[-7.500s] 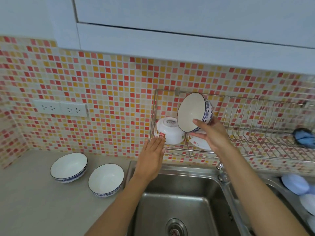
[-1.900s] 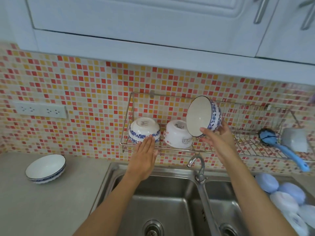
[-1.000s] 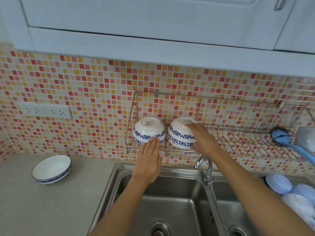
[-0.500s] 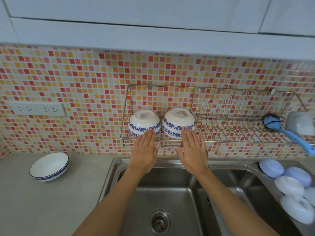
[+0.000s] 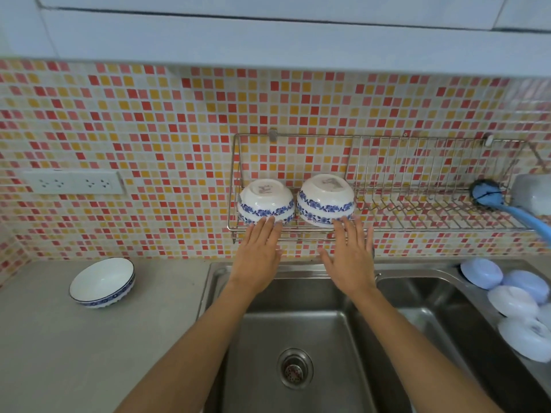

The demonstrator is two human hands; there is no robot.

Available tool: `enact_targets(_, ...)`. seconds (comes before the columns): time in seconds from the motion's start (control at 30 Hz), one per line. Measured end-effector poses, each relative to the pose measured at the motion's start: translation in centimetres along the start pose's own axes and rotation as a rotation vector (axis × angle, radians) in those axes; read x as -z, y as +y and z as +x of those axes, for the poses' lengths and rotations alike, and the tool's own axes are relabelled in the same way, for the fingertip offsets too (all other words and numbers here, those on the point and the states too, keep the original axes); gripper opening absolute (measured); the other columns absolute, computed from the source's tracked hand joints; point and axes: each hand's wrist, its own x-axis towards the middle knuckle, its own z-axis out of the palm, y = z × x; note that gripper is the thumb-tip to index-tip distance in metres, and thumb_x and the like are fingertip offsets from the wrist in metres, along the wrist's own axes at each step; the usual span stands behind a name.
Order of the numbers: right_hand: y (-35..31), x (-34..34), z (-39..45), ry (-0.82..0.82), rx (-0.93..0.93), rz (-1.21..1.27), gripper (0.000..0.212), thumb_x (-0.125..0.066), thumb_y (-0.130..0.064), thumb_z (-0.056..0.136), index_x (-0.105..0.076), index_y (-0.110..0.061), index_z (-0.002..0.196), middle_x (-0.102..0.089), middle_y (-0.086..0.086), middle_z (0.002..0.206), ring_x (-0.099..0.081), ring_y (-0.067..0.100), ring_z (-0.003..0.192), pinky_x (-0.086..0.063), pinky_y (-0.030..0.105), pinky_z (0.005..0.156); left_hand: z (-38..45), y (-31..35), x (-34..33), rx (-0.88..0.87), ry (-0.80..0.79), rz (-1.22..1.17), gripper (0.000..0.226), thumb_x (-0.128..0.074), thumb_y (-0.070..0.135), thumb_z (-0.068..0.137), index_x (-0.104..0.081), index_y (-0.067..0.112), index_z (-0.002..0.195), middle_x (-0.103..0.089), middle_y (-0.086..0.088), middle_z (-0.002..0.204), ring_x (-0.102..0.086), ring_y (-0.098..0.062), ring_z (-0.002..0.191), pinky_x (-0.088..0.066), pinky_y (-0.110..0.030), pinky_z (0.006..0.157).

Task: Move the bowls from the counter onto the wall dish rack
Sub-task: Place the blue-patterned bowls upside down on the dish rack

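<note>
Two bowls (image 5: 295, 201) upside down side by side on the wall rack (image 5: 387, 228), one bowl (image 5: 102, 282) upright on the counter (image 5: 89, 353), left hand (image 5: 258, 254) and right hand (image 5: 350, 260) flat, fingers spread, holding nothing, fingertips at the racked bowls' rims

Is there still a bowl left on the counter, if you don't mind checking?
Yes, one bowl sits upright on the counter, left of the sink.

rack (image 5: 417, 231): shiny metal wire | bowls (image 5: 266, 202): glossy ceramic | sink (image 5: 298, 329): brushed steel | counter (image 5: 89, 353): matt
</note>
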Motion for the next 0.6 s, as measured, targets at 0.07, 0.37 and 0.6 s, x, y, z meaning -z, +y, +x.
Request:
enact_targets(0.07,-1.2,0.1,-0.3,-0.010,-0.070,0.068,0.078,-0.048,-0.053,0.094,-0.019,-0.010,0.153,-0.011,0.014,0.163,0.001,0.032,0.151,0.001,0.049,0.118,-0.9,-1.6,0.1,-0.020,0.011,-0.058,0.059,-0.026,0.040,0.101,-0.003,0.017,0.151,0.004,0.000,0.157,0.008,-0.016,0.145,0.009,-0.036,0.116)
enact_targets(0.37,-17.3,-4.4,-6.4,0.076,0.183,0.503,0.053,-0.069,-0.014,0.085,-0.054,-0.013,0.135,-0.044,0.007,0.145,-0.035,0.021,0.137,-0.037,0.041,0.109,-10.8,-18.2,-0.3,0.053,-0.041,-0.130,0.050,-0.027,0.035,0.098,-0.032,0.017,0.145,-0.033,-0.004,0.152,-0.024,-0.021,0.143,-0.007,-0.046,0.116)
enact_targets(0.6,-32.5,-10.3,-7.0,-0.289,0.152,0.598,0.046,-0.063,-0.022,0.087,-0.055,-0.016,0.132,-0.058,0.004,0.128,-0.056,0.025,0.120,-0.044,0.036,0.101,-16.0,-32.9,-3.1,0.437,-0.068,-0.180,0.046,-0.036,0.026,0.094,-0.044,0.012,0.137,-0.038,-0.014,0.149,-0.032,-0.033,0.138,-0.017,-0.050,0.115)
